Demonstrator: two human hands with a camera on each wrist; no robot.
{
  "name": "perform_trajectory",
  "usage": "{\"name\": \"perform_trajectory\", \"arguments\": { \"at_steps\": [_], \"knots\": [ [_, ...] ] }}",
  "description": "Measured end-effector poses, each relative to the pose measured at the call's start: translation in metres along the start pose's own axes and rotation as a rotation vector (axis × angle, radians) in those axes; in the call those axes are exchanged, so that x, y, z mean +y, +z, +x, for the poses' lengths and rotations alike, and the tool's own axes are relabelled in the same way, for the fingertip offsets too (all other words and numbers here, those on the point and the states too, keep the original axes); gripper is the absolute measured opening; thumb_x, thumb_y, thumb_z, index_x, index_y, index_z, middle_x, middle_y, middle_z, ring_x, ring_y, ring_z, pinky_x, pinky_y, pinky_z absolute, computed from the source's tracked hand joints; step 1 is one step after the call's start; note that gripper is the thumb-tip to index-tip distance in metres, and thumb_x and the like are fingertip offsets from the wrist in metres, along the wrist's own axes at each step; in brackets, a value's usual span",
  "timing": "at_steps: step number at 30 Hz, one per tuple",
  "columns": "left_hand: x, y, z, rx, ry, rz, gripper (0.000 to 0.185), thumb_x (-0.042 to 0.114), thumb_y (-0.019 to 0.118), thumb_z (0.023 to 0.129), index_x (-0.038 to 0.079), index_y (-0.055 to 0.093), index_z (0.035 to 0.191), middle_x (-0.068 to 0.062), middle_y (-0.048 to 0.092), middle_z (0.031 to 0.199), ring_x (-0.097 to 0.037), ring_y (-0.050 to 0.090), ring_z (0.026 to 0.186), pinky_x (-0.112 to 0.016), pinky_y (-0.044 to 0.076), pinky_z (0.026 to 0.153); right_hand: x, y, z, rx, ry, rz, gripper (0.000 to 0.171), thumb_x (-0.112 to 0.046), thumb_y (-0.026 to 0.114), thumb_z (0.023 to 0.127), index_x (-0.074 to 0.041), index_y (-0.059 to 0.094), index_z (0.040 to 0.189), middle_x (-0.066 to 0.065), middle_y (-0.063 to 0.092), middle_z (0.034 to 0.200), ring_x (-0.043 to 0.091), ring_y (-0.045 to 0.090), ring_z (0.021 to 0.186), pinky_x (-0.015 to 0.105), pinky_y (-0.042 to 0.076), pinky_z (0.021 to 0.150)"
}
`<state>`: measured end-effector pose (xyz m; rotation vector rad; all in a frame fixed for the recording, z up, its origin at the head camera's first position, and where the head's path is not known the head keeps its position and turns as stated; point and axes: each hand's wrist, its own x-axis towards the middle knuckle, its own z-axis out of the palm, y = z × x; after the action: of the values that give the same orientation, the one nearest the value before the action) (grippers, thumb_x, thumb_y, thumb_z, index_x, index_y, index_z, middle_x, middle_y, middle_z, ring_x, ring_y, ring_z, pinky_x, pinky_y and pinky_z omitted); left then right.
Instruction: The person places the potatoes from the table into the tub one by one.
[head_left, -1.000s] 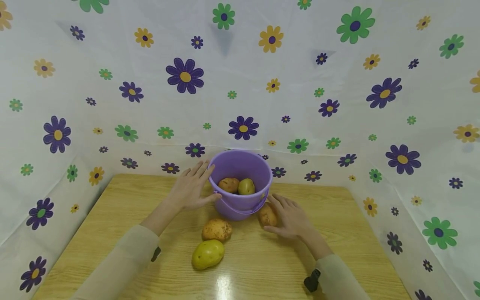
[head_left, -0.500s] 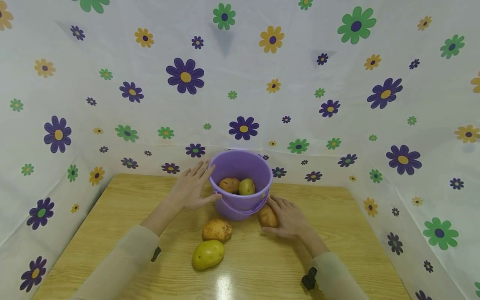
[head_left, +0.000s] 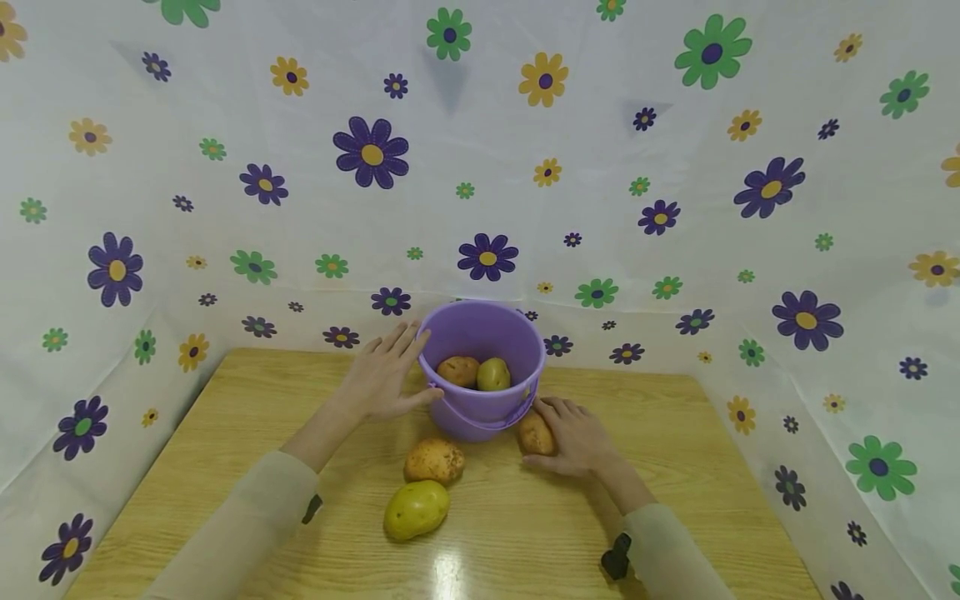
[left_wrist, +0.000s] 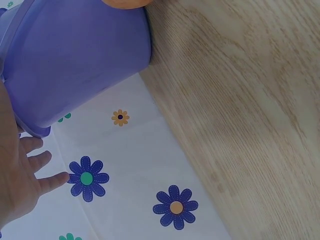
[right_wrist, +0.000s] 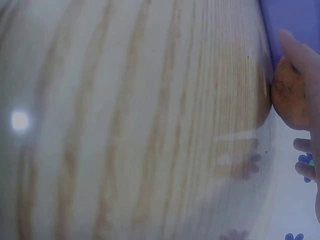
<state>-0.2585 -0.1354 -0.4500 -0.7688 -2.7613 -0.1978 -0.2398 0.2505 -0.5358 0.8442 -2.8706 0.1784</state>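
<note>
Head: R hand [head_left: 577, 437], nearer of the 2, has thumb & fingers round the potato [head_left: 536, 435], just to its L, beside the bucket [head_left: 480, 405], long axis approx. fore-aft. L wrist: L hand [left_wrist: 17, 175] spread by bucket. R wrist: thumb over potato; grip firmness, can't tell.

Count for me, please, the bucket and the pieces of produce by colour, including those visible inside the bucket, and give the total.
Brown: 3 (inner brown potato, front brown potato, brown potato at the right hand)
Yellow-green: 2 (inner yellow-green piece, front yellow-green piece)
Purple: 1 (bucket)
Total: 6
</note>
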Motion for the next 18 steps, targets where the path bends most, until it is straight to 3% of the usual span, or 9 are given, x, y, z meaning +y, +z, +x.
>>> {"name": "perform_trajectory", "arguments": {
  "at_steps": [18],
  "knots": [
    [0.0014, -0.0012, -0.0002, -0.013, -0.011, 0.000, 0.104, 0.077, 0.051, 0.095, 0.008, 0.025, 0.168, -0.015, 0.019, 0.177, -0.039, 0.026, 0.163, -0.066, 0.038, 0.124, 0.0031, 0.0022, -0.0044, 0.045, -0.007, -0.026, 0.093, -0.073, 0.073, 0.081, -0.016, 0.053, 0.152, 0.009, 0.063, 0.134, 0.032, 0.064, 0.124, 0.051, 0.058, 0.102]
  ]
}}
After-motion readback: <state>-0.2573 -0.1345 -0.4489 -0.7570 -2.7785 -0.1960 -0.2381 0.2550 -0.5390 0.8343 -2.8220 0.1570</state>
